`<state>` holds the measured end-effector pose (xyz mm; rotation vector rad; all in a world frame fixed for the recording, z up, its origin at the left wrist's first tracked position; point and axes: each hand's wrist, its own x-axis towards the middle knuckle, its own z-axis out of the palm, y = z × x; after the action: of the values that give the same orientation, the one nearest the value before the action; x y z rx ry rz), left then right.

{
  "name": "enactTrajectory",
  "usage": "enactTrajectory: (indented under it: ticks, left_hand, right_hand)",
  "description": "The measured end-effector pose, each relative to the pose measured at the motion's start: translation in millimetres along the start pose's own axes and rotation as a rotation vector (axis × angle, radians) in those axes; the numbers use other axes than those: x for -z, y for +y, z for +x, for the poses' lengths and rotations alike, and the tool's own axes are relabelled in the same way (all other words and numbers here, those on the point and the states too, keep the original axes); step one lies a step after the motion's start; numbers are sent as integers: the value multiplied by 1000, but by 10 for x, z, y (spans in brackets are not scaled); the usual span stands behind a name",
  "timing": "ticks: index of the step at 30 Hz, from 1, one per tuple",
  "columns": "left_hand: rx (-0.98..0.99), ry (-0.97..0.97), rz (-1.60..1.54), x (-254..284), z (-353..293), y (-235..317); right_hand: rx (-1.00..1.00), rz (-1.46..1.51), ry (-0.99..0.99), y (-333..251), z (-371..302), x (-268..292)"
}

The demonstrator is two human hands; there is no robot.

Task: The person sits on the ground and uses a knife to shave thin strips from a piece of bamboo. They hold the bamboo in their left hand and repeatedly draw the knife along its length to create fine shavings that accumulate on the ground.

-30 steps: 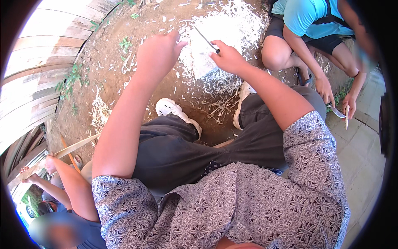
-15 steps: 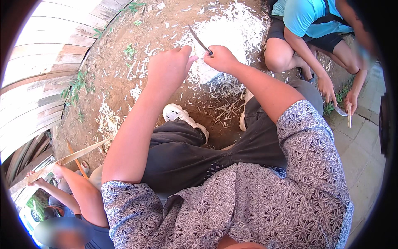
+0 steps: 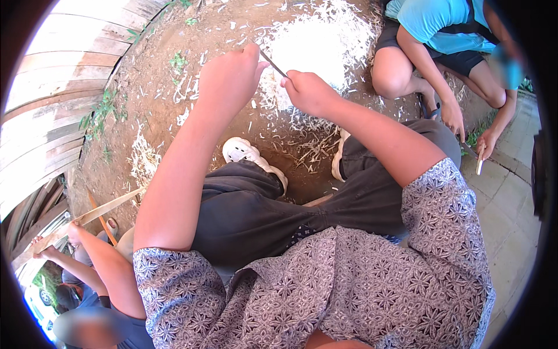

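Note:
A knife (image 3: 272,63) with a dark, narrow blade slants between my two hands. Its handle is hidden in my right hand (image 3: 311,93), whose fingers are closed around it. My left hand (image 3: 232,75) is raised beside the blade's far end, fingers curled and thumb pointing at the knife. Whatever is inside that left fist, if anything, is hidden; whether it touches the blade I cannot tell. Below and beyond both hands lies a glaring white heap of thin, curled shavings (image 3: 354,35) on brown soil.
At the right, a person in a turquoise shirt (image 3: 427,29) squats, holding a blade and a pale stick (image 3: 480,160). Lower left, another person grips a long wooden strip (image 3: 110,205). A plank wall (image 3: 64,87) curves along the left; paving (image 3: 505,198) lies at the right.
My left hand has risen slightly, and my right hand has shifted a little right and down. The knife has tilted from pointing up and away to slanting toward my left hand.

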<state>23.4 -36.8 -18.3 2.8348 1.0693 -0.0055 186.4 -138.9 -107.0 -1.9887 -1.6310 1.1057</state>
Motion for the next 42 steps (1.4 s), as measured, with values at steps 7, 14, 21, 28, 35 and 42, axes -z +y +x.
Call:
enactTrajectory:
  ticks: [7, 14, 21, 28, 35, 42]
  left_hand:
    - [-16, -32, 22, -31, 49, 89]
    - [-80, 13, 12, -19, 18, 126]
    - [-101, -33, 44, -21, 70, 224]
    - [-100, 33, 10, -38, 29, 124]
    - [-67, -27, 32, -16, 113, 128]
    - [-12, -24, 33, -30, 10, 6]
  right_hand:
    - [-62, -373, -226, 964, -48, -173]
    - [0, -54, -44, -63, -111, 142]
    - [-31, -475, -361, 852, -19, -55]
    - [-3, -31, 59, -28, -63, 211]
    - [-93, -321, -225, 1012, -83, -211]
    - [-221, -378, -368, 633, 83, 119]
